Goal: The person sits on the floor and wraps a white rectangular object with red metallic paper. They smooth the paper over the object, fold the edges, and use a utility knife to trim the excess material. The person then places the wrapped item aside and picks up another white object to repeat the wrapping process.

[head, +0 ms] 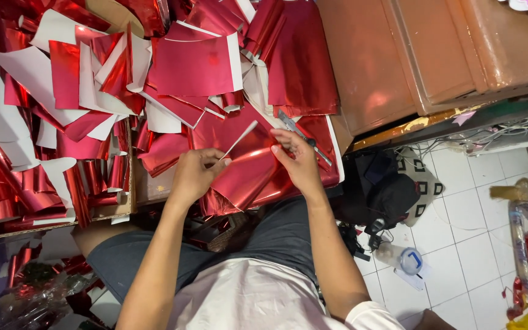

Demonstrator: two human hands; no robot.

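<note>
My left hand pinches the corner of a shiny red foil sheet that lies over my lap and curls at its near edge; the sheet's white back shows at the lifted corner. My right hand holds the sheet's far right part, with fingers bent over the foil. A grey utility knife lies on the foil just beyond my right hand's fingers, touching or nearly touching them; whether the hand grips it I cannot tell.
A heap of cut red foil pieces with white backs fills a cardboard tray at left and ahead. Brown wooden steps rise at right. On the white tiled floor lie a black bag, cables and a plastic bottle.
</note>
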